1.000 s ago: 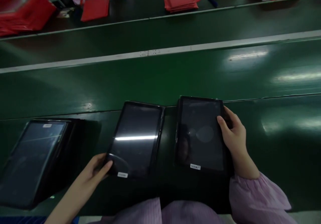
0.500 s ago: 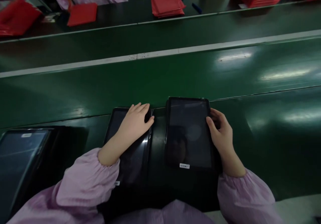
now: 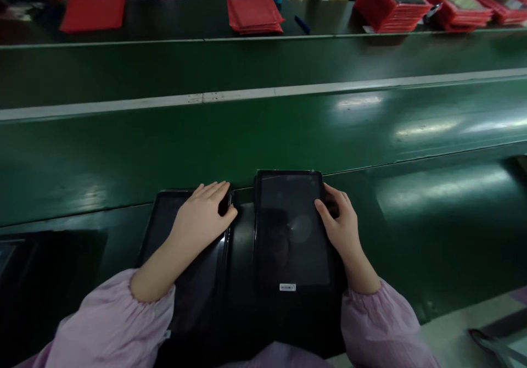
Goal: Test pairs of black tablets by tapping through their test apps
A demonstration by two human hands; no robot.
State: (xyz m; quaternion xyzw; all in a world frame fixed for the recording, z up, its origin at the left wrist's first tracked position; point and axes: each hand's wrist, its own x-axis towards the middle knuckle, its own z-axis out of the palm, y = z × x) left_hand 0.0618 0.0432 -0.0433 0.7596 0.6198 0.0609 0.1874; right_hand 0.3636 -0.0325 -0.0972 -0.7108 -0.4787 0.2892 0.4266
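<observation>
Black tablet (image 3: 288, 219) on a green conveyor belt (image 3: 263, 137), lying just beside a second, left tablet (image 3: 164, 225), whose lower part was hidden by the forearm. The right hand (image 3: 340, 228) was curled on the first tablet's right edge, thumb on the glass and fingers lost in shadow, apparently gripping it. The left hand (image 3: 201, 219) lay half open across the second tablet's upper right corner; no firm grip could be made out. A white label (image 3: 287, 287) marked the first tablet's lower edge. At lower left, 1 dark shape (image 3: 49, 274) was too dim to identify. Red packets (image 3: 391, 5) stood stacked on the far worktop (image 3: 329, 19).
</observation>
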